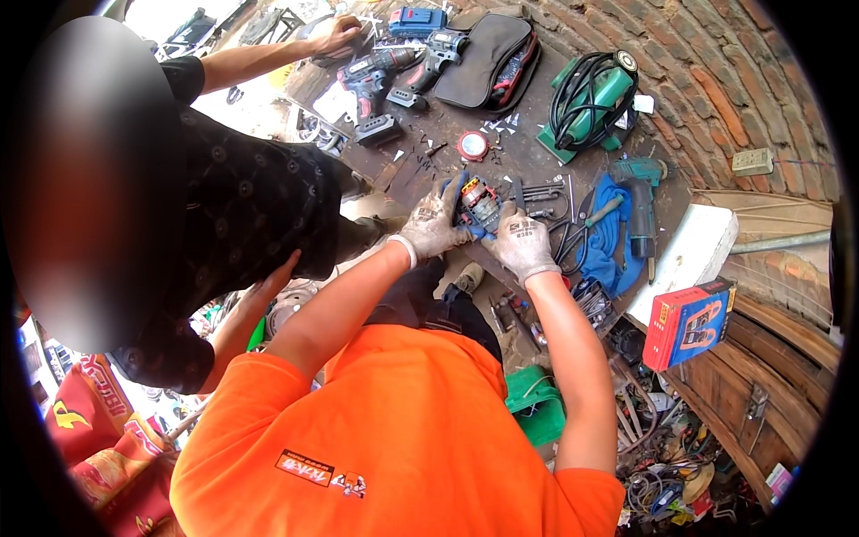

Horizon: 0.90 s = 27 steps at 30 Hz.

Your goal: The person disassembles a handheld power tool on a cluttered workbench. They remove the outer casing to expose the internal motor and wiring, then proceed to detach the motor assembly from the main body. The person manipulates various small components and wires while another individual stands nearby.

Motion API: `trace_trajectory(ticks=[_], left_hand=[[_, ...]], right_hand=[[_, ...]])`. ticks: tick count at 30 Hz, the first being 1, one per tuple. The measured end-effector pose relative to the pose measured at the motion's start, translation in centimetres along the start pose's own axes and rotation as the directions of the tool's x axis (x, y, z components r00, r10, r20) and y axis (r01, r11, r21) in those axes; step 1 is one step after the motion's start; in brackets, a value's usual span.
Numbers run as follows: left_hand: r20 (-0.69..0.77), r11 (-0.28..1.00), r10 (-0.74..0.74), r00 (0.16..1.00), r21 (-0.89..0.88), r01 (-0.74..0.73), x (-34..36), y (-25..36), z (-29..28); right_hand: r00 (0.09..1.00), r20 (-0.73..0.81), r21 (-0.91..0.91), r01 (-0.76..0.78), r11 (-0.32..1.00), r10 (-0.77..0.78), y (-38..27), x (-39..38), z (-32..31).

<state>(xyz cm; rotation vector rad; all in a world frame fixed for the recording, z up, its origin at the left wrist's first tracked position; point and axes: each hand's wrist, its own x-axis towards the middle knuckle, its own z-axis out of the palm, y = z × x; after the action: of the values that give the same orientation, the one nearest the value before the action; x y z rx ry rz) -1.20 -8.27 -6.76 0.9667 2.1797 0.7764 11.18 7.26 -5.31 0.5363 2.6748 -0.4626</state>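
In the head view, my gloved left hand (434, 224) grips the side of an opened power tool (481, 204), its fingers closed round the edge. Metal and reddish-yellow parts show inside the tool's dark casing. Close against its right side, my gloved right hand (521, 243) is closed, with a dark narrow piece (519, 191) standing up by its fingers. What that hand grips is mostly hidden under the glove. Beyond the tool, a round red-and-white container (472, 146) lies on the workbench (407, 179). Several hex keys (544, 192) rest right of my hands.
Cordless drills (365, 85), a blue case (417, 21) and a black zip pouch (483, 61) fill the far side. A green corded tool (591, 103), teal drill (641, 206), blue cloth (607, 255) and red box (687, 324) are at right. Another person's hand (338, 38) reaches in.
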Motion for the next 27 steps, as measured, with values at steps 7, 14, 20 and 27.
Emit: trace_trajectory(ticks=[7, 14, 20, 27], left_hand=[[0.026, 1.0, -0.028, 0.999, -0.009, 0.028, 0.0, 0.3, -0.4], [-0.016, 0.992, 0.105, 0.994, -0.074, -0.106, -0.1, -0.9, -0.3], [0.008, 0.997, 0.053, 0.999, -0.061, -0.052, -0.1, -0.4, -0.5], [0.031, 0.997, 0.01, 0.999, -0.073, -0.007, 0.0, 0.1, -0.8]], right_hand=[[0.985, 0.076, 0.161, -0.163, 0.973, 0.153, -1.0, 0.4, -1.1], [0.986, 0.081, 0.172, -0.158, 0.972, 0.146, -0.8, 0.0, -1.1], [0.983, 0.104, 0.21, -0.169, 0.963, 0.15, -0.8, 0.0, -1.2], [0.989, 0.058, 0.161, -0.142, 0.977, 0.135, -0.8, -0.1, -0.8]])
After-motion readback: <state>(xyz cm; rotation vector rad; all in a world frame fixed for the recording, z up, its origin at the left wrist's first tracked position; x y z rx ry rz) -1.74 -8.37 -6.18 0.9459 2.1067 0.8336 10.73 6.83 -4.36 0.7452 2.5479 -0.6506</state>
